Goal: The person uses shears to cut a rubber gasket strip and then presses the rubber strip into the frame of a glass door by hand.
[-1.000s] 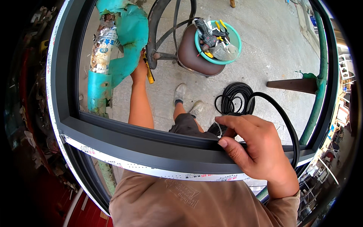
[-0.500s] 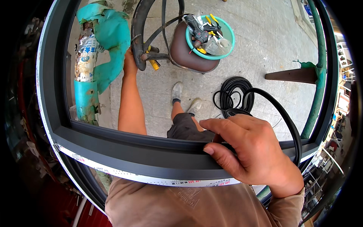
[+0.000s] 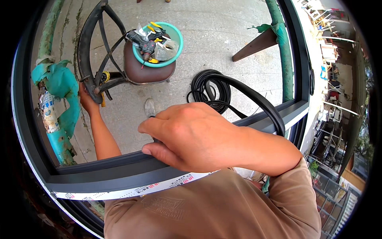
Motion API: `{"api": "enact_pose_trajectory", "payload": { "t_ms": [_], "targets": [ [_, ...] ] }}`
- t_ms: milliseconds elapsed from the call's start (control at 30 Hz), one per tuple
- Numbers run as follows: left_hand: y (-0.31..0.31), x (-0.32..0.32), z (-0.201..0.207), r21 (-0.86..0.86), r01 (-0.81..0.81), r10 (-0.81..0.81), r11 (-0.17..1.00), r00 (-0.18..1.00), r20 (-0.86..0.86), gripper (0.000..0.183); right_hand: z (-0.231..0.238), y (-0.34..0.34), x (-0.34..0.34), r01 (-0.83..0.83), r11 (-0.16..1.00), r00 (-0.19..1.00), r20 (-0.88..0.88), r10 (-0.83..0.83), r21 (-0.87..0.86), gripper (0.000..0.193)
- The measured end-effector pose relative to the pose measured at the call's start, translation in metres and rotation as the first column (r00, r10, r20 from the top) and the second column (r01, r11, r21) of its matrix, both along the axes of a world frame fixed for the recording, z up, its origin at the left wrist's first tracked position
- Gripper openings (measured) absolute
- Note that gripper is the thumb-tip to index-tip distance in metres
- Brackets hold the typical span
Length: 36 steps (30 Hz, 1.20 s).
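A dark grey metal window frame [image 3: 107, 174] spans the view in front of me, with white printed film along its outer edge. My right hand [image 3: 191, 133] is closed over the frame's near bar, thumb and fingers pinching a black rubber strip [image 3: 262, 101]. The strip arches from a coil on the ground to the near bar, passing behind my right forearm. Through the opening reaches my left arm; my left hand [image 3: 88, 99] is beside a chair's dark armrest [image 3: 84, 59]. Its fingers are mostly hidden behind the armrest, near a yellow-and-black tool [image 3: 105, 76].
A turquoise basin [image 3: 180, 46] holding a drill, yellow-handled tools and tape sits on the brown chair seat [image 3: 149, 73]. The black coil [image 3: 199, 89] lies on the paving. Green posts [image 3: 285, 63] stand on both sides; the left one has torn wrapping [image 3: 65, 83]. A brown tapered bar [image 3: 254, 46] juts from the right post.
My right hand has moved left along the frame's near bar, and more of its forearm shows. The whole view has shifted, putting the chair, basin and coil farther left.
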<state>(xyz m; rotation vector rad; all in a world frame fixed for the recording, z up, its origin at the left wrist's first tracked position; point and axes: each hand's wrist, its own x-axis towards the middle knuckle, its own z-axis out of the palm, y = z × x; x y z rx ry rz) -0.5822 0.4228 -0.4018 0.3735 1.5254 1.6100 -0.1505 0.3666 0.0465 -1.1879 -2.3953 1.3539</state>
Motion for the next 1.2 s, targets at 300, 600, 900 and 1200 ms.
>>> {"api": "enact_pose_trajectory", "payload": {
  "t_ms": [300,600,900,1200],
  "targets": [
    [-0.170,0.112,0.037,-0.266,0.114,-0.248,0.957,0.800,-0.547,0.057,-0.013,-0.006,0.009,0.051,0.957,0.996,-0.080,-0.029,0.285,0.026],
    [-0.210,0.200,0.146,-0.550,0.695,-0.834,0.463,0.130,-0.537,0.044,0.056,-0.084,0.100,0.618,0.458,0.785,-0.473,-0.399,0.639,0.034],
    [-0.181,0.176,0.148,-0.597,0.698,-0.796,0.396,-0.063,-0.602,0.044,0.029,-0.173,0.229,0.945,0.037,0.171,-0.394,-0.903,0.325,0.019],
    [-0.173,0.271,0.225,-0.580,0.752,-0.755,0.314,-0.172,-0.632,0.042,0.016,-0.151,0.213,0.711,0.347,0.596,-0.263,-0.759,0.611,0.057]
  ]
}}
